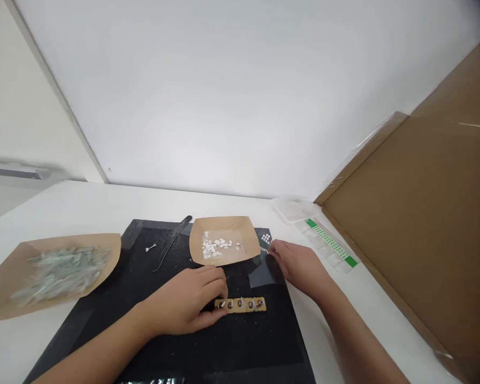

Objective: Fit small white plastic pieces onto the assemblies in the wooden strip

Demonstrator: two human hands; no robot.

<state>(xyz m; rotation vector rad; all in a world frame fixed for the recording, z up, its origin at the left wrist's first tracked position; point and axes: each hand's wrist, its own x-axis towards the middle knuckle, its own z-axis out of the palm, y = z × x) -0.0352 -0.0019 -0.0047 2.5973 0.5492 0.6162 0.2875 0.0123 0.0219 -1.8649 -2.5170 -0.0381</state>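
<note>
My left hand [196, 298] grips the left end of a tan strip [240, 305] that bears several small dark round pieces with pale tips. This strip lies on the black mat [232, 346]. At the mat's right edge, my right hand [292, 261] has its thumb and fingers pressed together beside a small sheet of white dots [266, 238]; what they hold, if anything, is too small to tell. Between and beyond my hands, a brown paper tray [248, 234] holds small white pieces [216, 247].
At the left, another brown tray [4, 272] holds many small clear packets. A dark thin tool [174, 240] and a small metal-and-white piece [151, 248] lie on the mat. A clear case with a green-and-white strip [332, 242] and a cardboard panel [424, 224] are at the right.
</note>
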